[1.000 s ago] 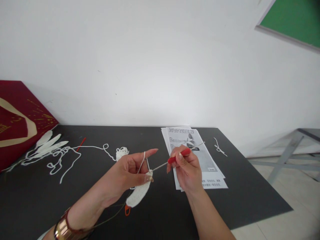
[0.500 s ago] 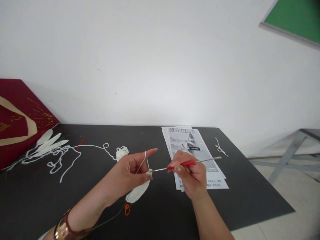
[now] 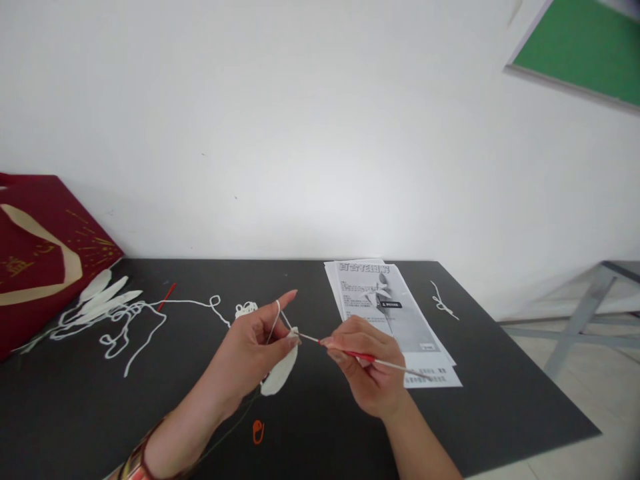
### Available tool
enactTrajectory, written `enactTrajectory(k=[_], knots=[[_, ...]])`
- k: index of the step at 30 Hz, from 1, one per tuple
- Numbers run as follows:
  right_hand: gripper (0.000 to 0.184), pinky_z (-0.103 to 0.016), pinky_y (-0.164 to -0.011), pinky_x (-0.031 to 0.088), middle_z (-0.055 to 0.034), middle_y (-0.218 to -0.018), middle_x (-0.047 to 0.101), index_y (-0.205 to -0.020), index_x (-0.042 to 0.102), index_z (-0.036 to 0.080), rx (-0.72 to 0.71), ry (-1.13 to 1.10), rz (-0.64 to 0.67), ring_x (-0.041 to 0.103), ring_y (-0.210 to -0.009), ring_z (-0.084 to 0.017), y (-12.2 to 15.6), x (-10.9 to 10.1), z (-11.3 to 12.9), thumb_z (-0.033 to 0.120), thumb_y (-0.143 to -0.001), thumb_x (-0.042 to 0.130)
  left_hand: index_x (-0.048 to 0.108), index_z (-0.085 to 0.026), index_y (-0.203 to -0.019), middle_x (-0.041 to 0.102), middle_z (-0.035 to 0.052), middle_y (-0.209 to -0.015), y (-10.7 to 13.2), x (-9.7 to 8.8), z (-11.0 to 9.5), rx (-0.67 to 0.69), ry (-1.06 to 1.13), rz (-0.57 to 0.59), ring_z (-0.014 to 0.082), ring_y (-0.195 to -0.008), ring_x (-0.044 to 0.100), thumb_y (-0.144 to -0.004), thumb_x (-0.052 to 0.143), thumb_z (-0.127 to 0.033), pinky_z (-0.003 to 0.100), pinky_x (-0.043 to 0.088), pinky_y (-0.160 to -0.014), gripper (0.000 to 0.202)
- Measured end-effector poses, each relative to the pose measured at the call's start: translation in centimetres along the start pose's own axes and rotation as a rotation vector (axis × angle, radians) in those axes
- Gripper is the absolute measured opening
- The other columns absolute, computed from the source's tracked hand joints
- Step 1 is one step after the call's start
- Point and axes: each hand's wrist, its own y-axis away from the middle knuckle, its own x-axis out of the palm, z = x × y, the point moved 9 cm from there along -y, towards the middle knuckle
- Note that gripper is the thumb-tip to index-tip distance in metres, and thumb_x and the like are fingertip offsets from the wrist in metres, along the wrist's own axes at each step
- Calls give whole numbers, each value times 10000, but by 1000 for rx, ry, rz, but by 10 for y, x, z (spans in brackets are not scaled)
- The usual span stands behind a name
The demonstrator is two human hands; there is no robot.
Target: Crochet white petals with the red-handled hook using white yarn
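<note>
My left hand (image 3: 257, 353) pinches a white crocheted petal (image 3: 281, 372) between thumb and fingers, its index finger stretched out with white yarn (image 3: 283, 319) looped over it. In my right hand (image 3: 371, 365) is a red-handled crochet hook (image 3: 360, 356), gripped like a pen. The hook's thin metal tip reaches the top edge of the petal, where the yarn meets it; the exact stitch is too small to make out. A thin dark green strand (image 3: 239, 421) runs below my left hand. On the table under the petal lies an orange stitch marker (image 3: 258, 432).
Several white crocheted petals (image 3: 113, 293) lie at the left with tangled yarn and a red stick (image 3: 167, 297). A dark red bag (image 3: 45, 260) stands behind them. Printed sheets (image 3: 415, 320) lie right of centre; a yarn scrap (image 3: 443, 303) is farther right. The black table (image 3: 500, 400) meets a white wall.
The hook has tilted, its rear end swinging down, and my right hand has shifted slightly left. My left index finger has moved left and up. The view has shifted a little.
</note>
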Motion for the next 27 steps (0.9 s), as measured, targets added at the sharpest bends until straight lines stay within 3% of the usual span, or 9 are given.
enactTrajectory(k=[4, 8, 11, 17, 22, 27], knots=[[317, -310, -589, 497, -63, -797, 696, -1012, 706, 230, -3, 27, 22, 634, -684, -181, -3, 4, 1, 23, -784, 635, 497, -148, -1362, 527, -59, -610, 0, -1, 5, -22, 157, -50, 142, -619, 499, -709, 751, -216, 276, 388, -631, 704], [273, -295, -605, 503, -73, -829, 710, -985, 719, 216, 44, -16, 38, 651, -706, -175, -4, 8, -7, 37, -792, 649, 554, -199, -1327, 556, -54, -653, 1, -5, 13, -32, 366, -109, 114, -635, 509, -692, 781, -209, 255, 393, -666, 675], [212, -295, -616, 509, -60, -822, 718, -945, 729, 230, 102, -126, -1, 661, -714, -175, -3, 6, -19, 80, -812, 661, 615, -198, -1268, 591, -32, -686, 1, -3, 20, -83, 491, -86, 105, -632, 520, -653, 808, -193, 249, 387, -658, 644], [177, -293, -640, 517, -55, -832, 720, -932, 738, 234, 111, -196, -37, 666, -734, -172, -1, 4, -26, 111, -822, 674, 663, -203, -1215, 619, -17, -678, -3, -3, 24, -106, 505, -56, 109, -633, 534, -634, 820, -167, 249, 384, -667, 603], [206, -263, -619, 514, -74, -831, 706, -994, 732, 210, -2, -55, -32, 649, -713, -151, 1, 9, -7, 107, -835, 650, 649, -222, -1235, 638, -13, -675, -3, -3, 30, -154, 485, -10, 141, -662, 582, -646, 820, -182, 272, 414, -698, 614], [313, -286, -699, 547, -84, -883, 741, -1120, 656, 207, -294, 87, -77, 663, -772, -163, 8, 17, 15, 72, -853, 564, 647, -239, -1235, 676, 10, -738, -3, -3, 37, -222, 509, 60, 173, -722, 618, -671, 808, -201, 300, 463, -746, 588]])
